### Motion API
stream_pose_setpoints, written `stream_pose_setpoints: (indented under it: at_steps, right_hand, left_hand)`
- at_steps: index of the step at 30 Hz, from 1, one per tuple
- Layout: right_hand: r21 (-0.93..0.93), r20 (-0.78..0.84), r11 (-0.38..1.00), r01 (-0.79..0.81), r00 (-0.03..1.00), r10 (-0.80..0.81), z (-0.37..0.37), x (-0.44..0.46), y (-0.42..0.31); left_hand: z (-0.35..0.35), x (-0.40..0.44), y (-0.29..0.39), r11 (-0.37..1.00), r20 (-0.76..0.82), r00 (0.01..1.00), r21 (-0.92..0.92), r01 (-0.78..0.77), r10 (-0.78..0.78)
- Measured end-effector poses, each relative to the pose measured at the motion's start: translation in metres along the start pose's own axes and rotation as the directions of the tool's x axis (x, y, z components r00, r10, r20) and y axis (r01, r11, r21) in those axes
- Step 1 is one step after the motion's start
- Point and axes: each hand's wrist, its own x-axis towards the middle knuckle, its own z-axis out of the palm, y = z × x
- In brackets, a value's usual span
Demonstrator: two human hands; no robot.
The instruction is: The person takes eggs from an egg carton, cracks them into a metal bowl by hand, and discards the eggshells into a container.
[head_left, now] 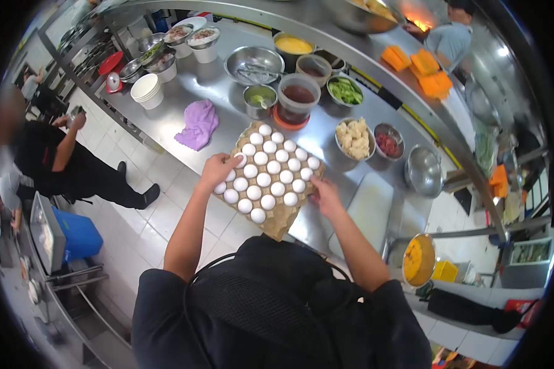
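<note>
A cardboard tray of white eggs is held level at the front edge of the steel counter, partly over it. My left hand grips its left side, the thumb on top beside an egg. On the opposite side my right hand has hold of the tray's edge, fingers partly hidden beneath it. Several egg pockets at the near corner have no egg. A purple cloth lies on the counter to the left of the tray. Just behind the tray, a container of dark liquid stands on a red-orange lid.
Bowls of cauliflower, red meat and green vegetables stand right and behind. A white cutting board lies near my right arm. White tubs are at back left. One person stands left; another is beyond the shelf.
</note>
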Motion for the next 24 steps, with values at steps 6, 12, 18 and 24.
stream_pose_setpoints:
  at_steps: [6,12,18,24]
  right_hand:
    - [0.072,-0.091,0.954,0.290,0.955,-0.283,0.026,-0.011,-0.012]
    - [0.034,-0.101,0.896,0.443,0.893,-0.438,0.037,-0.006,-0.037]
    - [0.130,0.073,0.982,0.134,0.987,-0.144,0.022,0.022,-0.029]
    - [-0.216,-0.157,0.931,0.294,0.931,-0.331,0.017,0.029,-0.032]
  left_hand:
    - [-0.014,-0.017,0.019,1.000,-0.044,0.999,-0.008,-0.017,0.017]
    - [-0.023,-0.020,0.019,0.993,-0.064,0.997,-0.111,0.032,-0.039]
    - [-0.012,-0.009,-0.029,0.979,0.021,0.999,-0.203,0.034,-0.030]
    - [0.000,-0.066,-0.075,0.768,-0.372,0.871,-0.641,0.008,-0.320]
